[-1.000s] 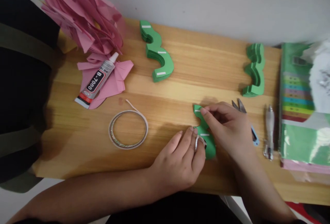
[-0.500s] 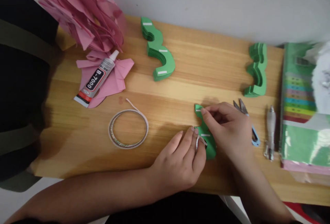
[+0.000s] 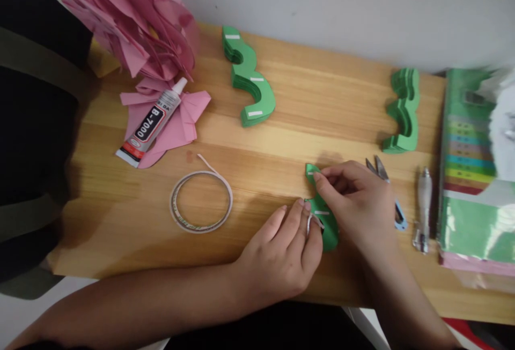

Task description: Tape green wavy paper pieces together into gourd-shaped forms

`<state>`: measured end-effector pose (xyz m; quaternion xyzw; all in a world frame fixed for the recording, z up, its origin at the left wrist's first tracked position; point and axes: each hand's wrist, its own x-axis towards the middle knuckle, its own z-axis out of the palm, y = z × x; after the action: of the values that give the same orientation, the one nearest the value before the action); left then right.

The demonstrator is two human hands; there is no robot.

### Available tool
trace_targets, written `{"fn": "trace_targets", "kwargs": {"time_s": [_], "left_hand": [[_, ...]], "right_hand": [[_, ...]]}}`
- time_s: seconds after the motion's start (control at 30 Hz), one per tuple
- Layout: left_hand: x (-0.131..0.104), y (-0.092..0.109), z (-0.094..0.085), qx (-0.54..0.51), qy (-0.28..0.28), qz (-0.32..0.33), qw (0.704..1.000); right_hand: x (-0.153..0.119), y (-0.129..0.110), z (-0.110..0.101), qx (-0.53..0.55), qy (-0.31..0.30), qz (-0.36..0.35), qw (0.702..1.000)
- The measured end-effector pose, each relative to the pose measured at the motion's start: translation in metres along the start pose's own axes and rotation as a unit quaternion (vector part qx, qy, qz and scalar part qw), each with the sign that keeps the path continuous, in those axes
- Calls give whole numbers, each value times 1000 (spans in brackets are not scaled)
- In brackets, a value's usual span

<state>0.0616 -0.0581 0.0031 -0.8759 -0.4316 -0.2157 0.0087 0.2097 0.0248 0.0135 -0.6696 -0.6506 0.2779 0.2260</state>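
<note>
Left hand (image 3: 281, 259): laid on the desk (image 3: 281, 140), fingers pressed down on the lower edge of a green wavy cut-out (image 3: 326, 226), a curl of white strip pinched at the fingertips.
Right hand (image 3: 358, 199): fingers drawn together, pinched at the upper tip of the cut-out.
Green wavy cut-out: flat on the desk near the front edge, between both hands.
Tape ring (image 3: 201, 201): left of the hands, well apart.
Snips (image 3: 388, 191): just behind the right hand.
Glue tube (image 3: 152, 123): rested on pink paper scraps (image 3: 177, 124).
Green stacks: one at the back middle (image 3: 249, 79), one at the back right (image 3: 402, 111).
</note>
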Motion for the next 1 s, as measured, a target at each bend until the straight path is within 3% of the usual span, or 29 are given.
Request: {"fn": "trace_targets", "kwargs": {"time_s": [1.0], "left_hand": [[1,0,1,-9,14,-4,1000]], "right_hand": [[0,-3,0,13,19,-9,1000]]}}
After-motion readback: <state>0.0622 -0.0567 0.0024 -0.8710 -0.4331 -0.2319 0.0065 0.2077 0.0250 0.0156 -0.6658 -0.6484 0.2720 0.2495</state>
